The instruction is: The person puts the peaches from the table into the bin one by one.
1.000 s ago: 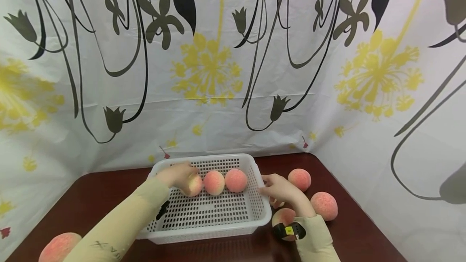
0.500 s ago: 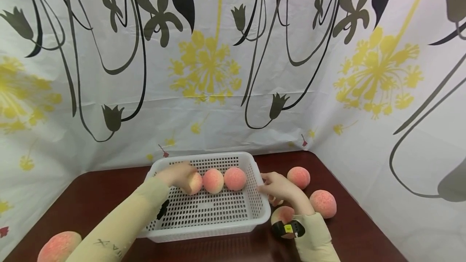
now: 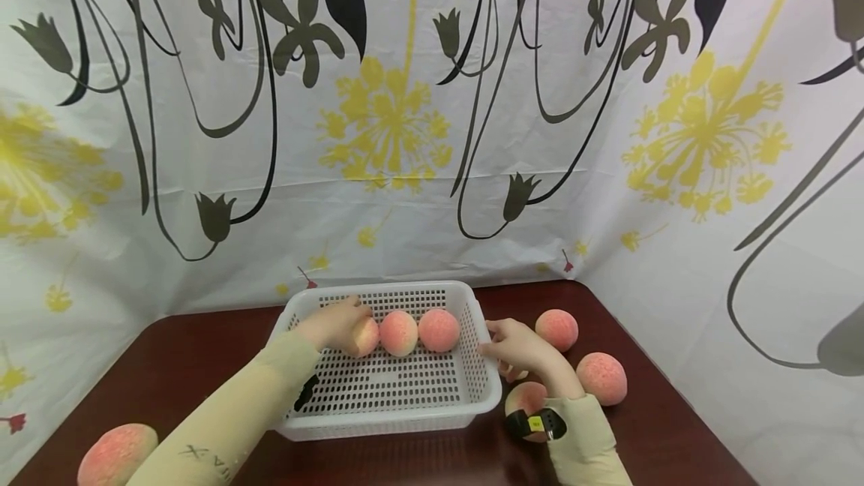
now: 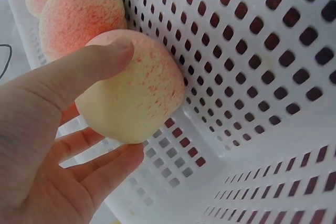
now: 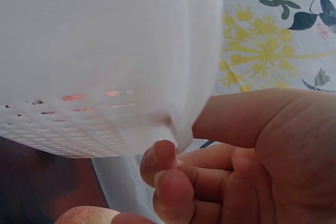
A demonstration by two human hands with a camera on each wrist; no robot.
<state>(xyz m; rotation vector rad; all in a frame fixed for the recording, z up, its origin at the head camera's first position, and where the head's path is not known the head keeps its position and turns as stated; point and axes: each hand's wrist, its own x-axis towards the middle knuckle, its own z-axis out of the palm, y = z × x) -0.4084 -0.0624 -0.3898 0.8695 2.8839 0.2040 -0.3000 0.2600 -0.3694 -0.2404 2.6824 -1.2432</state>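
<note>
My left hand reaches into a white perforated plastic basket and grips a pink-and-yellow peach. In the left wrist view the thumb lies over this peach, with fingers round its side and underside. Two more peaches, one in the middle and one on the right, sit beside it in a row along the back of the basket. At the basket's right end my right hand pinches the rim; the right wrist view shows its thumb and curled fingers at the rim's edge.
Right of the basket, two peaches lie on the dark red table, one farther back and one nearer. Another peach is partly hidden by the right wrist. One peach lies at front left. A patterned curtain stands behind.
The head view has shifted slightly. Both hands keep their holds on the peach and the basket rim.
</note>
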